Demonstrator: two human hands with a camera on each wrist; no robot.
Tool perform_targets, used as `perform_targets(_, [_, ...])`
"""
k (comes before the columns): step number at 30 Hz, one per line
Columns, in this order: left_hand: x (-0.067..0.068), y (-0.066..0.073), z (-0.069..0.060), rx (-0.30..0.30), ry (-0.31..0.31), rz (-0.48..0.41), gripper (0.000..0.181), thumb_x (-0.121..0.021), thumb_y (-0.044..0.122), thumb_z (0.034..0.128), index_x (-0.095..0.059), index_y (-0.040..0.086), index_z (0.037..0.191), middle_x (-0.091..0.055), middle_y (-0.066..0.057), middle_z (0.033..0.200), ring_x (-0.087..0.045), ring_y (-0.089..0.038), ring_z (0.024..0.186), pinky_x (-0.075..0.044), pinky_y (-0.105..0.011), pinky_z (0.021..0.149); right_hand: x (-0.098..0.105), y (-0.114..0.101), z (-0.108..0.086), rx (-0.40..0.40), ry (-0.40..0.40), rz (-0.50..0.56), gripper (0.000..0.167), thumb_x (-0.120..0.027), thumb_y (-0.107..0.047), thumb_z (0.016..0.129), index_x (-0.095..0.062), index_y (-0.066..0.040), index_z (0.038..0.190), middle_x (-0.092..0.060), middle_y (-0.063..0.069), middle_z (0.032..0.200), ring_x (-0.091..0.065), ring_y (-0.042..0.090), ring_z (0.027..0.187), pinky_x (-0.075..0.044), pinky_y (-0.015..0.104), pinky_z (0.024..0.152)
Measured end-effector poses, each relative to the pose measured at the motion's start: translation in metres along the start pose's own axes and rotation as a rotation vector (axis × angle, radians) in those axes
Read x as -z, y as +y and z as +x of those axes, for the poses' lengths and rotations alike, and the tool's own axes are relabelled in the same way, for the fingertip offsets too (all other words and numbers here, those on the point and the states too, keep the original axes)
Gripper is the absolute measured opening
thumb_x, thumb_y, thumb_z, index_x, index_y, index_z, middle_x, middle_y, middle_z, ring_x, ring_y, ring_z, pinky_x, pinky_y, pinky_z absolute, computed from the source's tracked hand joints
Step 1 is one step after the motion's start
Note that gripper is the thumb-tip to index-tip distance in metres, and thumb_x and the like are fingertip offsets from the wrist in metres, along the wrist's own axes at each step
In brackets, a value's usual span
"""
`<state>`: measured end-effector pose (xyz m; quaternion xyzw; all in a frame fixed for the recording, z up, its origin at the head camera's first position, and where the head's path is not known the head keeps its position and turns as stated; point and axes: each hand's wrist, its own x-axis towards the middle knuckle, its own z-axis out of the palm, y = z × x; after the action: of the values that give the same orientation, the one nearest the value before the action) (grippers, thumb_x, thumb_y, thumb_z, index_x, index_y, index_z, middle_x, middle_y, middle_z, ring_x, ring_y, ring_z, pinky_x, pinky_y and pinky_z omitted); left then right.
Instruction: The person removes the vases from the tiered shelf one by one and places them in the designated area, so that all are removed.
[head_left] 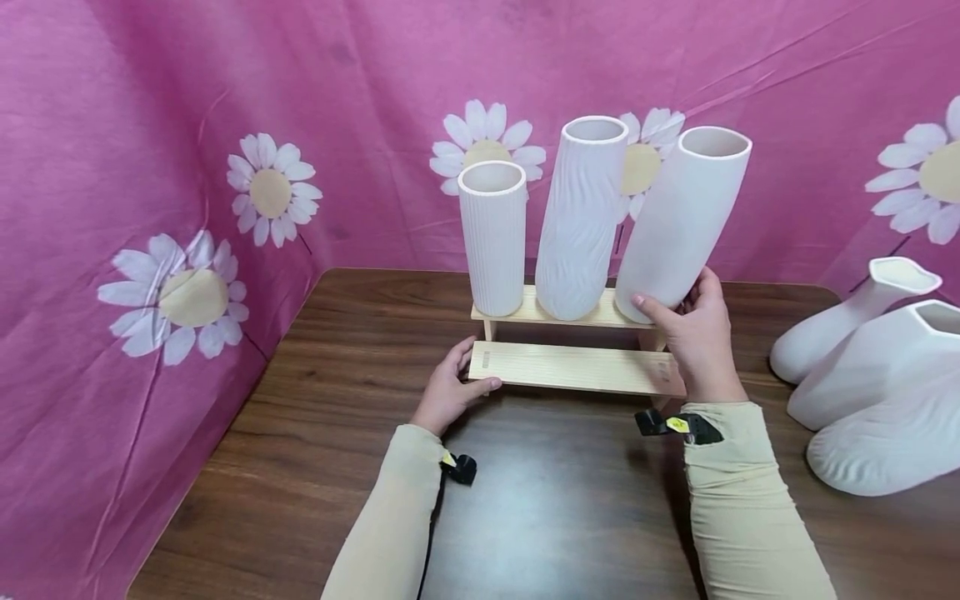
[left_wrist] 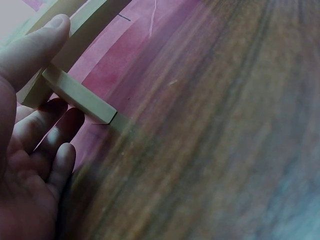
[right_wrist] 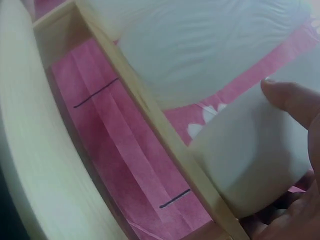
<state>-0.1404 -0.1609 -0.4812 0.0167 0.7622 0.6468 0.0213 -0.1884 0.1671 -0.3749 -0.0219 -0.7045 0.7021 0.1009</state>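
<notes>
A two-tier light wooden stand [head_left: 573, 368] sits on the table. My left hand [head_left: 446, 390] grips the left end of its lower tier, the thumb along the front edge. The left wrist view shows that hand's fingers beside the stand's leg [left_wrist: 80, 95]. On the upper tier's right end, a smooth white vase [head_left: 684, 218] leans to the right. My right hand [head_left: 705, 342] holds it low down, thumb on its front; the fingers behind are partly hidden. To its left stand a wavy-textured white vase [head_left: 581, 225] and a shorter ribbed white vase [head_left: 493, 242].
On the table's right side lie a narrow-necked white vase [head_left: 832, 329], an angular-mouthed one [head_left: 855, 371] and a ridged one [head_left: 885, 446], close together. A pink cloth [head_left: 375, 92] with large daisies hangs behind and left of the dark wood table [head_left: 352, 350].
</notes>
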Motion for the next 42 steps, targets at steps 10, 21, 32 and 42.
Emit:
perform_targets(10, [-0.002, 0.003, 0.004, -0.011, 0.006, -0.001, 0.090, -0.086, 0.011, 0.0793, -0.036, 0.005, 0.154, -0.055, -0.008, 0.146, -0.055, -0.021, 0.127, -0.039, -0.041, 0.110, 0.001, -0.005, 0.002, -0.010, 0.044, -0.109, 0.084, -0.087, -0.018, 0.080, -0.040, -0.020, 0.149, -0.047, 0.008, 0.146, -0.045, 0.018, 0.132, -0.036, 0.029, 0.112])
perform_targets(21, [-0.005, 0.008, 0.010, -0.039, 0.004, 0.026, 0.090, -0.087, 0.012, 0.0792, -0.036, 0.004, 0.154, -0.056, -0.008, 0.146, -0.055, -0.020, 0.128, -0.039, -0.039, 0.110, 0.001, -0.008, 0.006, 0.039, 0.121, 0.037, 0.086, -0.089, -0.004, 0.073, -0.042, -0.014, 0.145, -0.049, 0.007, 0.142, -0.047, 0.020, 0.130, -0.039, 0.028, 0.110])
perform_targets(32, [0.003, 0.008, 0.007, -0.031, 0.015, 0.049, 0.091, -0.086, 0.011, 0.0794, -0.035, 0.002, 0.154, -0.055, -0.009, 0.146, -0.054, -0.020, 0.129, -0.040, -0.040, 0.110, 0.015, -0.004, -0.003, 0.034, 0.163, 0.070, 0.087, -0.090, -0.001, 0.071, -0.044, -0.014, 0.144, -0.051, 0.005, 0.136, -0.050, 0.021, 0.127, -0.044, 0.021, 0.102])
perform_targets(42, [0.001, 0.001, -0.002, -0.002, 0.016, 0.052, 0.091, -0.087, 0.014, 0.0793, -0.035, 0.003, 0.154, -0.055, -0.011, 0.146, -0.052, -0.022, 0.131, -0.036, -0.042, 0.112, 0.032, 0.003, -0.013, 0.053, 0.221, 0.117, 0.077, -0.088, 0.005, 0.070, -0.050, -0.011, 0.135, -0.056, 0.004, 0.127, -0.053, 0.020, 0.119, -0.049, 0.015, 0.086])
